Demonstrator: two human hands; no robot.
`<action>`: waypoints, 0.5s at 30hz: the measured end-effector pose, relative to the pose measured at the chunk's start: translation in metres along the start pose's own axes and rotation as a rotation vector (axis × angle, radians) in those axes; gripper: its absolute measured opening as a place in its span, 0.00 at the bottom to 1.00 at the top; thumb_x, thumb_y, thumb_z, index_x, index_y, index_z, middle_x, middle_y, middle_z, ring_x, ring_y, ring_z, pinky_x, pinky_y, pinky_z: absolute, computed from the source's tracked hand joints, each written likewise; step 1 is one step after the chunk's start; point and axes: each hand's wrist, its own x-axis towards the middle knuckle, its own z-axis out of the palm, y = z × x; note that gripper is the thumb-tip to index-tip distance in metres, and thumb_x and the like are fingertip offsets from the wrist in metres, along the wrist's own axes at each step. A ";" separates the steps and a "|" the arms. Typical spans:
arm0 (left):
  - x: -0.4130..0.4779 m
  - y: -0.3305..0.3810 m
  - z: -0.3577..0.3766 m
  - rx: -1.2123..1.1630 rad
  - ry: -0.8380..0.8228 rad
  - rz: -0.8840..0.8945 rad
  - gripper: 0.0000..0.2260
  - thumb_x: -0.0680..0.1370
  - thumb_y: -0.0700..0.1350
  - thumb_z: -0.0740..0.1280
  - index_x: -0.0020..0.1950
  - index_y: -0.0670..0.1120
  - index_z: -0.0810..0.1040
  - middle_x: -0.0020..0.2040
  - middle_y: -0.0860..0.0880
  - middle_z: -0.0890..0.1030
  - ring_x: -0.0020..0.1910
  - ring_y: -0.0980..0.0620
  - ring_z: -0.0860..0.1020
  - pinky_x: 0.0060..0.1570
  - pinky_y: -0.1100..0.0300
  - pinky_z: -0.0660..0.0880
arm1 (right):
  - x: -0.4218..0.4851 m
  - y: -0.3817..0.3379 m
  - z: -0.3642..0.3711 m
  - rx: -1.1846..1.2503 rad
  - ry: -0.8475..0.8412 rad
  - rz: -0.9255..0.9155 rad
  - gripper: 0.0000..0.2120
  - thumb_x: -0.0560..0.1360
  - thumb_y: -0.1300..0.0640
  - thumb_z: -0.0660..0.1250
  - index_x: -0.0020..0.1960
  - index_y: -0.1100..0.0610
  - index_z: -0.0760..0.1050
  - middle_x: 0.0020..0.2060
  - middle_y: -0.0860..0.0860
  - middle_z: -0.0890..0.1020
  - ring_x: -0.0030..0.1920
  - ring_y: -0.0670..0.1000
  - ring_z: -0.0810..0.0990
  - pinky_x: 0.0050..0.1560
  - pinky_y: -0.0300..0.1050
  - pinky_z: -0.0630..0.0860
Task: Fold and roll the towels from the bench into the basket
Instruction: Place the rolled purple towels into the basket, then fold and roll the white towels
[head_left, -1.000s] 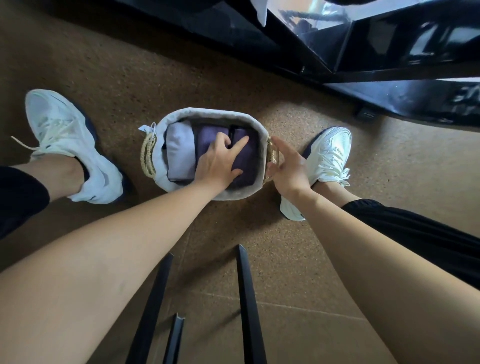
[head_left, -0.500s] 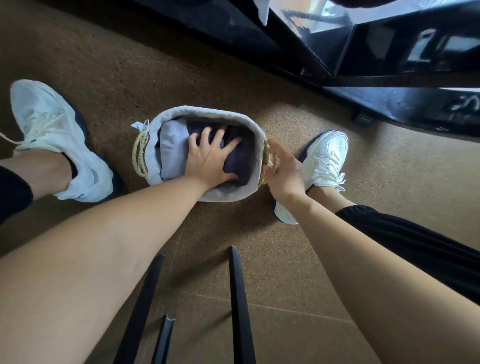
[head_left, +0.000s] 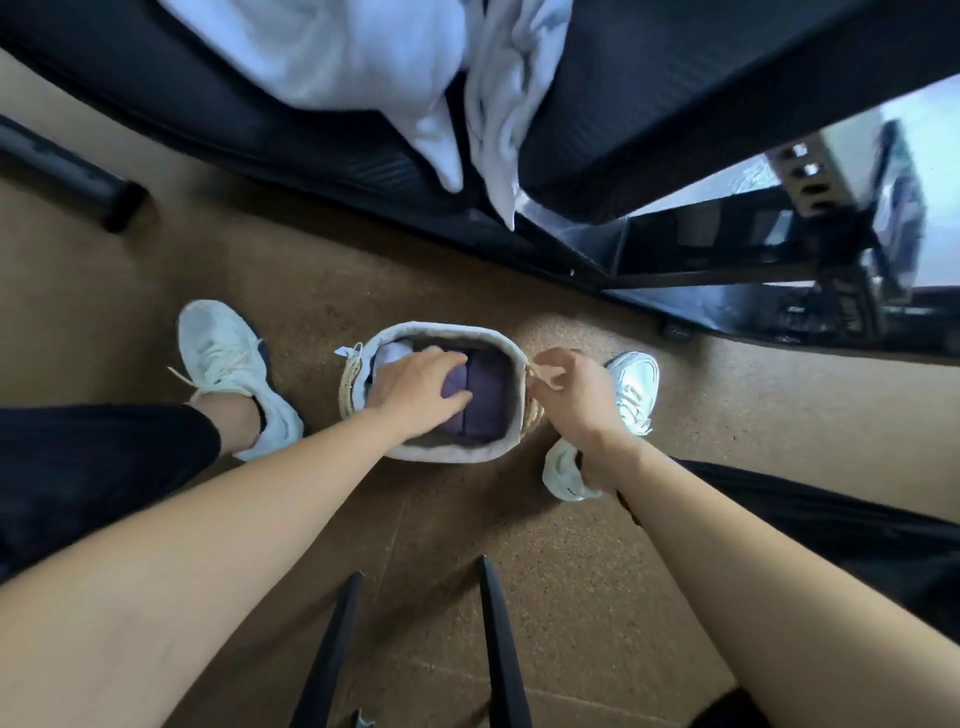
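**Fig.** The person, seen from the head camera.

- **Arms and hands.** Left forearm (head_left: 208, 571) and right forearm (head_left: 753, 571) are bare from the lower frame edge to the wrists. The left hand (head_left: 415, 389) and right hand (head_left: 576, 395), near frame centre, are bare as well.
- **Left trainer (head_left: 228, 364), at 9 o'clock.** White mesh upper, cream laces with loose ends trailing, and a dark navy strip along its far edge.
- **Right trainer (head_left: 631, 389), at 3 o'clock.** White with a glossy, silvery toe and white laces (its heel shows separately, at 5 o'clock of the right hand).
- **Legs.** Left trouser leg (head_left: 93, 467), at 8 o'clock, is black, its hem ending just above a bare ankle. Right trouser leg (head_left: 831, 540), at 4 o'clock, is black and creased.
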 end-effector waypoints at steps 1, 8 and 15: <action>-0.008 0.004 -0.013 -0.021 0.062 -0.007 0.21 0.79 0.59 0.67 0.70 0.54 0.75 0.65 0.51 0.79 0.62 0.45 0.78 0.58 0.49 0.75 | -0.007 -0.011 -0.009 0.017 0.044 -0.026 0.13 0.77 0.51 0.71 0.61 0.50 0.80 0.55 0.51 0.84 0.54 0.53 0.82 0.56 0.51 0.79; -0.040 0.030 -0.109 -0.089 0.680 0.100 0.06 0.75 0.54 0.70 0.47 0.53 0.80 0.42 0.55 0.81 0.43 0.49 0.80 0.38 0.56 0.74 | -0.066 -0.105 -0.091 0.092 0.513 -0.508 0.06 0.74 0.59 0.74 0.51 0.55 0.84 0.45 0.48 0.83 0.43 0.48 0.81 0.47 0.44 0.79; -0.014 0.045 -0.224 0.156 1.018 0.055 0.26 0.72 0.57 0.72 0.66 0.47 0.75 0.61 0.44 0.78 0.57 0.40 0.75 0.54 0.45 0.73 | -0.056 -0.167 -0.128 0.198 0.555 -0.666 0.15 0.73 0.59 0.76 0.59 0.58 0.81 0.54 0.48 0.81 0.49 0.49 0.80 0.52 0.48 0.80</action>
